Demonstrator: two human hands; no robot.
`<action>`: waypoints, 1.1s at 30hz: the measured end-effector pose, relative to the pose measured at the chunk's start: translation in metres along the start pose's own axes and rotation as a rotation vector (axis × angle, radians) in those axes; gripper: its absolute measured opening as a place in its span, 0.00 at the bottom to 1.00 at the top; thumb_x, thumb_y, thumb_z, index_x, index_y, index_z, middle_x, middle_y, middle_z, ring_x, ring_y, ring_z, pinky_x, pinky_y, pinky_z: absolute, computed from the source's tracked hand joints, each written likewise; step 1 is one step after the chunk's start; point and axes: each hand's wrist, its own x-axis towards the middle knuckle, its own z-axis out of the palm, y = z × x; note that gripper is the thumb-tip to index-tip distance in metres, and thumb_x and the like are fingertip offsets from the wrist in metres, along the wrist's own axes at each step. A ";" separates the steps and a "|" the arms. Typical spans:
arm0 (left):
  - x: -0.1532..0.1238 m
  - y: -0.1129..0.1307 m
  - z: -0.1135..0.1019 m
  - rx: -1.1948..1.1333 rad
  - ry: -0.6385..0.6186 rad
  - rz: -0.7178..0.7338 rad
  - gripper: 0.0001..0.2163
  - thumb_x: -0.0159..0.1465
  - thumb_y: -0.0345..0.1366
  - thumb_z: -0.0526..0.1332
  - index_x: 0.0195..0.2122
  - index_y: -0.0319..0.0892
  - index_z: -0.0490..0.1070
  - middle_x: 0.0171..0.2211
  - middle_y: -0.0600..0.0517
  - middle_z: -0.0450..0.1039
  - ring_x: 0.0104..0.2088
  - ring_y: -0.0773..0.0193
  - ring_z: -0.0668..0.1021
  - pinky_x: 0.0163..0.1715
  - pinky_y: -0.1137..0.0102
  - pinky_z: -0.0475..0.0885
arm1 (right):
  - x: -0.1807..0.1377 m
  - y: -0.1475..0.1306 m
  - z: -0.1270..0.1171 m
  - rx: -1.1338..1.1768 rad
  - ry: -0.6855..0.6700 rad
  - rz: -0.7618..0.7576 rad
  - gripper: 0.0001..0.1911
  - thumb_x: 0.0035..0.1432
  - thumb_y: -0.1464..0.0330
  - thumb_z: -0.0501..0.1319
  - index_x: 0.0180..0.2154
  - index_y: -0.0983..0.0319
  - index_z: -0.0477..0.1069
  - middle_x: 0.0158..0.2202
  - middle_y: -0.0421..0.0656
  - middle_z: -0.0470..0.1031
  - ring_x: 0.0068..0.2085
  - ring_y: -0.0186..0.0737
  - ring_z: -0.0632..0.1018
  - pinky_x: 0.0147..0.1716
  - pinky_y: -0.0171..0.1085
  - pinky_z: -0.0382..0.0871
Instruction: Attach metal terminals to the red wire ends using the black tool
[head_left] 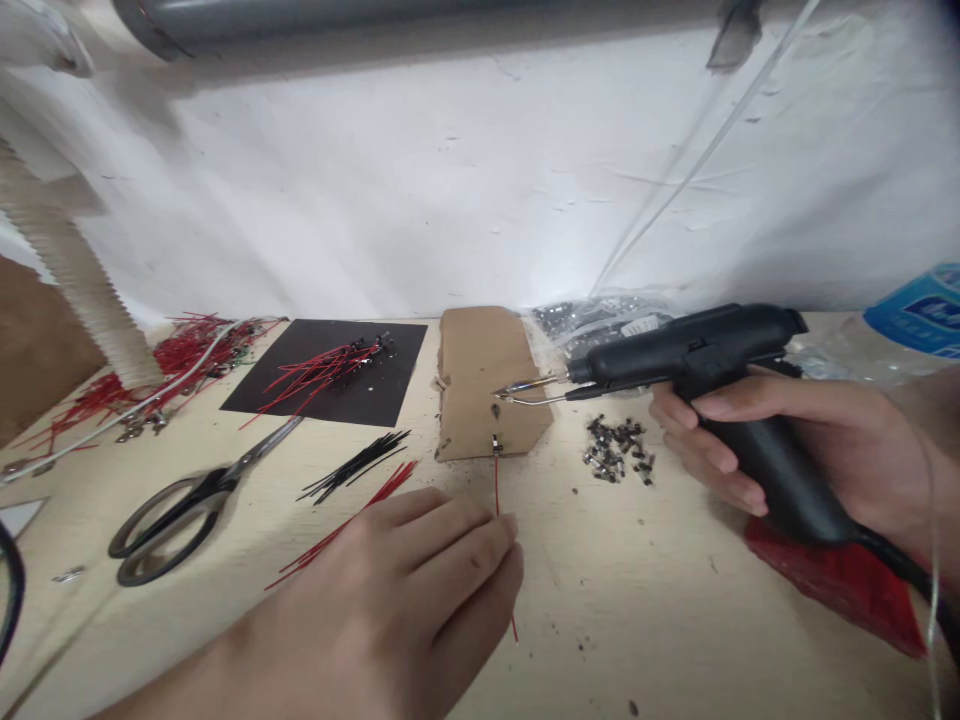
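Note:
My left hand (420, 590) is closed in a pinch on a thin red wire (497, 490) that runs up to a small metal part (496, 443) at the near edge of a cardboard piece (484, 380). My right hand (787, 450) grips a black soldering gun (697, 355) by its handle, finger near the trigger. Its metal tip (517, 390) hovers over the cardboard, a little above the small part. A pile of small metal parts (619, 450) lies just below the gun.
Scissors (195, 495) lie at the left, with loose black wires (360, 465) and red wires (337, 530) beside them. A black mat (300, 395) holds wired pieces. More red wires (172, 355), a bag of parts (600, 320), a water bottle (919, 315) and a red pad (847, 585) surround.

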 end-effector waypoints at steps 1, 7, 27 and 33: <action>-0.001 0.000 0.001 0.000 0.013 0.006 0.12 0.74 0.24 0.54 0.44 0.30 0.79 0.40 0.40 0.85 0.39 0.53 0.85 0.36 0.60 0.83 | 0.000 0.000 0.000 -0.008 -0.002 -0.007 0.10 0.49 0.62 0.72 0.27 0.62 0.77 0.19 0.40 0.70 0.17 0.35 0.70 0.14 0.31 0.66; 0.006 0.002 -0.003 0.018 -0.046 -0.021 0.12 0.74 0.24 0.54 0.44 0.32 0.78 0.35 0.42 0.84 0.36 0.56 0.85 0.34 0.63 0.82 | 0.001 0.001 -0.003 -0.011 -0.034 -0.026 0.11 0.53 0.62 0.71 0.26 0.62 0.77 0.20 0.41 0.70 0.18 0.35 0.70 0.16 0.32 0.68; -0.003 -0.007 -0.001 0.068 -0.091 -0.068 0.10 0.74 0.27 0.57 0.47 0.32 0.78 0.46 0.42 0.84 0.44 0.50 0.84 0.43 0.55 0.83 | 0.002 0.005 -0.010 0.033 -0.024 0.020 0.10 0.50 0.61 0.72 0.29 0.62 0.78 0.21 0.41 0.71 0.18 0.35 0.71 0.15 0.31 0.66; -0.004 -0.009 0.001 0.090 -0.129 -0.028 0.10 0.73 0.26 0.57 0.48 0.30 0.78 0.49 0.40 0.83 0.45 0.46 0.84 0.41 0.52 0.85 | 0.002 0.004 -0.009 0.029 -0.017 0.012 0.10 0.51 0.62 0.72 0.30 0.61 0.79 0.21 0.41 0.71 0.18 0.36 0.72 0.15 0.31 0.67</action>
